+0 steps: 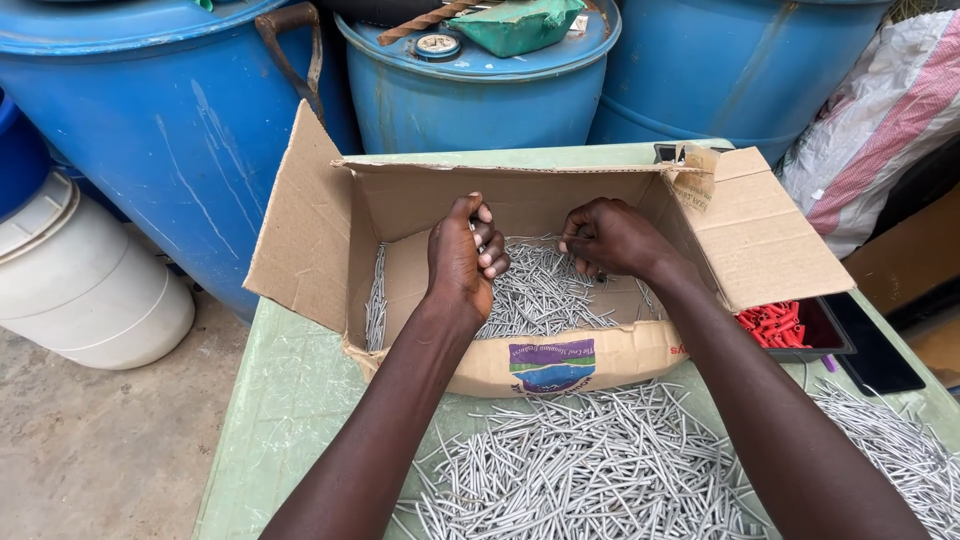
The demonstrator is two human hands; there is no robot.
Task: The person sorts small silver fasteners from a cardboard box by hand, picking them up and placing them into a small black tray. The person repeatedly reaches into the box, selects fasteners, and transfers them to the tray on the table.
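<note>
Left hand (462,262): inside the box (300,215), fingers curled tight on a small bunch of nails (545,290).
Right hand (612,238): also in the box, fingers bent down onto the nail layer; cannot tell whether it holds any.
Nails: thin grey steel, a loose layer on the box floor; a bigger heap (590,470) lies on the green table (290,400) in front.
Handling: stiff, slick, sharp-tipped; light singly, heavy in bulk. Best pinched in aligned bundles at mid-shank.
Nearby: red plugs (772,325) in a dark tray, right of the box; blue drums (170,110) behind.
</note>
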